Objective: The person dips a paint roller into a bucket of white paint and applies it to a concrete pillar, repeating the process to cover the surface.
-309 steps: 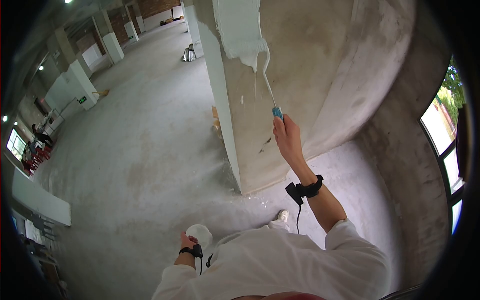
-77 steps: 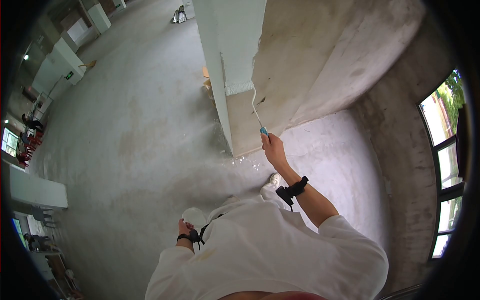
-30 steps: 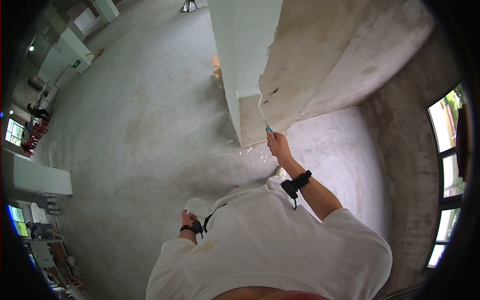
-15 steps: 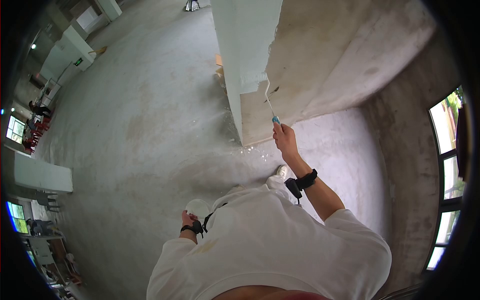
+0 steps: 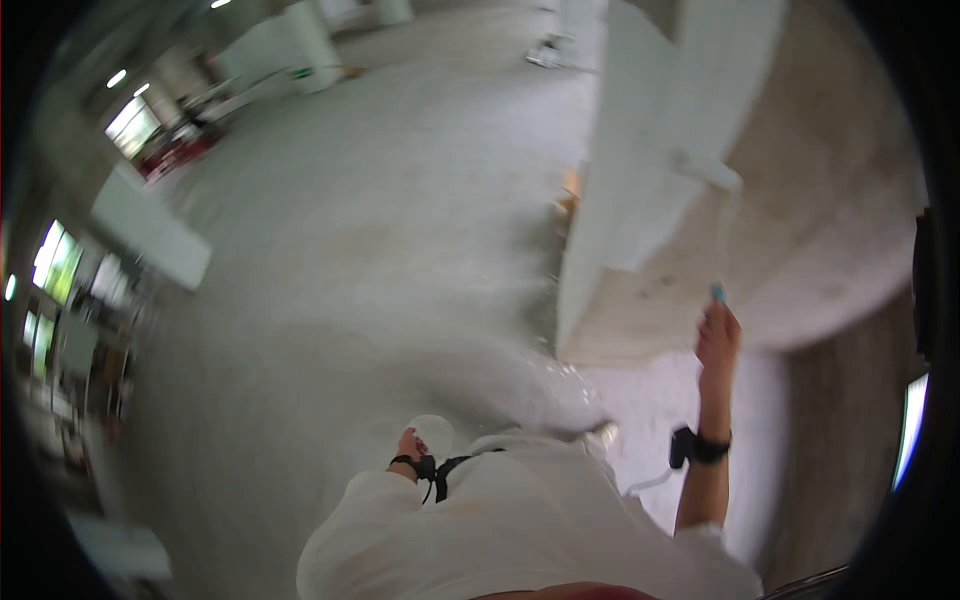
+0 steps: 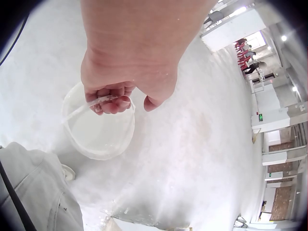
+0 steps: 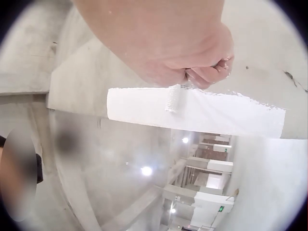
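Note:
In the head view my right hand [image 5: 718, 345] grips the blue handle [image 5: 718, 293] of a paint roller, whose head [image 5: 708, 170] lies against the white-painted strip [image 5: 655, 200] of the wall. The right wrist view shows the white roller head [image 7: 173, 98] on the painted band [image 7: 216, 110], just beyond my curled right hand [image 7: 163, 53]; the handle is hidden there. My left hand [image 6: 125, 86] has its fingers curled round the handle [image 6: 79, 113] of a white bucket [image 6: 98, 154] that hangs below it. Pale white content [image 6: 96, 132] shows inside the bucket.
Bare brown-grey wall [image 5: 800, 200] lies right of the painted strip. White specks [image 5: 565, 375] dot the floor near the wall's foot. Beyond the wall edge are some tan boxes [image 5: 570, 195] and a shiny object [image 5: 545, 52]. Red chairs [image 5: 175, 158] stand far off at the left.
The head view has swung left and is blurred. The roller, near the lower edge of the paint a second ago, is higher up the painted strip. Both hands keep their holds.

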### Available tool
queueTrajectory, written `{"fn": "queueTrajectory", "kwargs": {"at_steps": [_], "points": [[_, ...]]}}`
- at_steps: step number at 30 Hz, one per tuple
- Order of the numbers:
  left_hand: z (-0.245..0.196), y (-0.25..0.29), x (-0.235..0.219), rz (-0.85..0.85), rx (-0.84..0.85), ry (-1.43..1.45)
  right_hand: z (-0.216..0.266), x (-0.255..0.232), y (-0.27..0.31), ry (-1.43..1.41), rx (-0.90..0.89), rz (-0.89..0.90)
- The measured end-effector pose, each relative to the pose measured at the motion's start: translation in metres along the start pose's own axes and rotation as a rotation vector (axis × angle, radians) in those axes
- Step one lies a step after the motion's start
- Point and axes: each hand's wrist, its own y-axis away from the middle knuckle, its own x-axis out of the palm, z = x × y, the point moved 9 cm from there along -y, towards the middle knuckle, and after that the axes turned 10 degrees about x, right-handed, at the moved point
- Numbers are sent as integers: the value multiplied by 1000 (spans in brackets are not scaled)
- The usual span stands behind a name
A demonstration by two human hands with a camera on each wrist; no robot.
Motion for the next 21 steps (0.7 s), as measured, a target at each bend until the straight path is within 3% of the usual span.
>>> {"fn": "queueTrajectory", "kwargs": {"at_steps": [1,6,10,21], "points": [[5,-7,3,4,22,13,-4,1,-1,55,28,89],[7,-3,16,-63,122,38,-55,-8,-6,121,80,33],[4,11,17,-104,88,-6,-107,-30,-17,153,145,39],[-25,29,11,-32,100,-46,-164,-30,2,197,337,53]]}}
